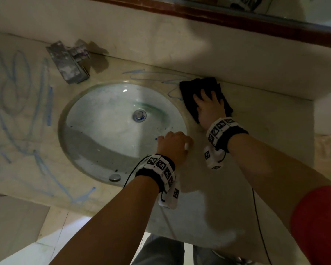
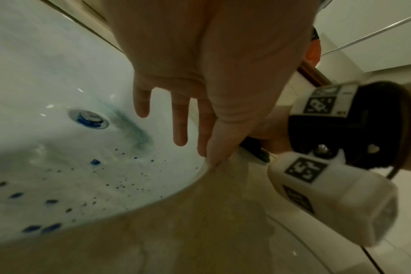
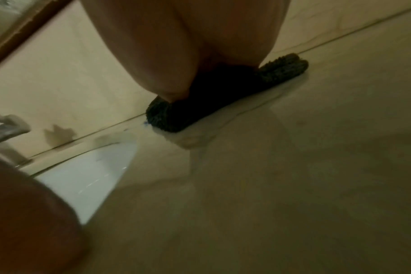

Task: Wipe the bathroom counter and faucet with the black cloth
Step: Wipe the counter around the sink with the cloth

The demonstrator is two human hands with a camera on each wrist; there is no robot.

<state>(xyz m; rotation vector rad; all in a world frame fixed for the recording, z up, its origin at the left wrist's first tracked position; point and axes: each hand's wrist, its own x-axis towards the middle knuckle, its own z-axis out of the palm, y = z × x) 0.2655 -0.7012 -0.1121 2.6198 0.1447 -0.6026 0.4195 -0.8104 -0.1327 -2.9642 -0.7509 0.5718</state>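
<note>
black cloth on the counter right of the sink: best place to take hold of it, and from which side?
Take the black cloth from above, palm flat on its middle. It lies flat on the counter against the back wall, with no raised fold to pinch. The right hand already presses it that way, fingers spread. For lifting, probably pinch its sink-side edge.

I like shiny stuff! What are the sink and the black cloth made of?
The sink looks like glazed white ceramic: smooth, with bright glints of light. The black cloth looks like fluffy microfibre or terry; its edge looks nubby in the right wrist view, so it is matte, not shiny. The right hand presses it flat.
</note>
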